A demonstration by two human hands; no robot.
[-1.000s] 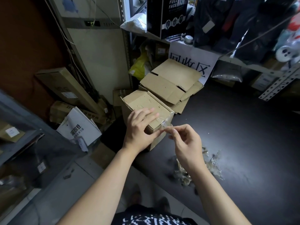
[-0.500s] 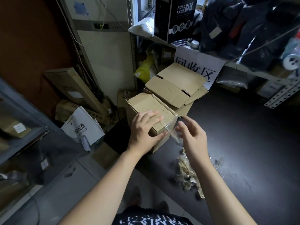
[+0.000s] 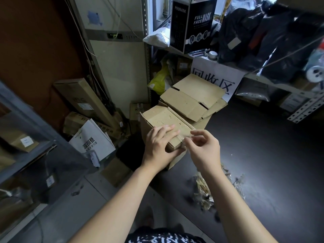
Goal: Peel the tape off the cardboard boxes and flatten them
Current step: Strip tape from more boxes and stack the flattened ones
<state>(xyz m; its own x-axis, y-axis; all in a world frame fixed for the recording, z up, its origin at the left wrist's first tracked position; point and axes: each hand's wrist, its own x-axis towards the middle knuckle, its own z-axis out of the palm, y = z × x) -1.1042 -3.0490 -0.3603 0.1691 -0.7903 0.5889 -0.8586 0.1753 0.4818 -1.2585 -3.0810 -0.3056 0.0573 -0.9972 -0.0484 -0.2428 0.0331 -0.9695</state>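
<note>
Cardboard box point(image 3: 163, 118) is standing unflattened, left hand point(image 3: 157, 146) pressing flat on top, right hand point(image 3: 203, 148) pinching tape point(image 3: 183, 137) at a corner; peeled scraps point(image 3: 203, 190) are lying near, one flattened box point(image 3: 189, 100) far.

The room is dim, with soft light falling from the upper right. It leaves a pale sheen on the dark tabletop point(image 3: 271, 163) and lights the top of the cardboard box point(image 3: 163, 118), while the brown wall point(image 3: 35, 50) at the left sinks into deep shadow. The clear tape point(image 3: 184, 136) glints faintly. The green display point(image 3: 114, 35) glows, its digits blurred. Wide-angle distortion bends the shelf upright point(image 3: 148, 50) and stretches the frame edges; fine detail is soft and grainy.
</note>
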